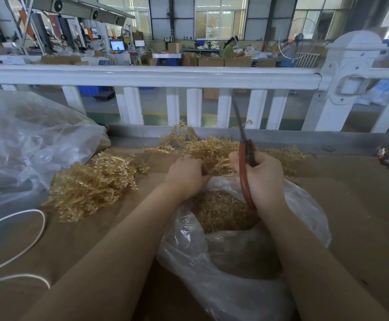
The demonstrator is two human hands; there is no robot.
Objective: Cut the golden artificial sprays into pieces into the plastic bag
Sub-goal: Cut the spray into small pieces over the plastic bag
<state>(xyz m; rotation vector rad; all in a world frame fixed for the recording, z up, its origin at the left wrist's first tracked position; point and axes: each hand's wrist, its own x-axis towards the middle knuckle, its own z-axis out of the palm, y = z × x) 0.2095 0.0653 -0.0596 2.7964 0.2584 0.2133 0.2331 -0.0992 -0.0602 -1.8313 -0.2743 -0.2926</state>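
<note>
Scissors (244,144): long axis near upright, blades closed and pointing to 12 o'clock with a slight lean toward 11, tips up against the white railing (142,76) in view; red handles run down toward 6 o'clock over the bag mouth. Right hand (261,179): fingers curled tight round the handles, narrow grip, back of hand toward camera. Left hand (186,177): just at 9 o'clock of the right hand, fingers curled down into a spray (212,151), pinching its stems; fingertips hidden, so exact hold cannot be told. That spray lies at 12 o'clock of both hands, on the far edge of the table (350,205), a flat tangle spreading left to right, pale gold, thin stems with short stubby leaflets. Second spray heap (96,181) at 9 o'clock of the left hand, apart from it, bushier, same gold. Bag (235,274): clear plastic, crumpled, mouth open directly under both hands at 6 o'clock; inside, a mound of cut pieces (221,212), short gold bits, darker than the uncut sprays. Large clear sack (27,140) at far 9 o'clock. White cord (38,228) loops at 8 o'clock. Table surface brown, cardboard-like.
</note>
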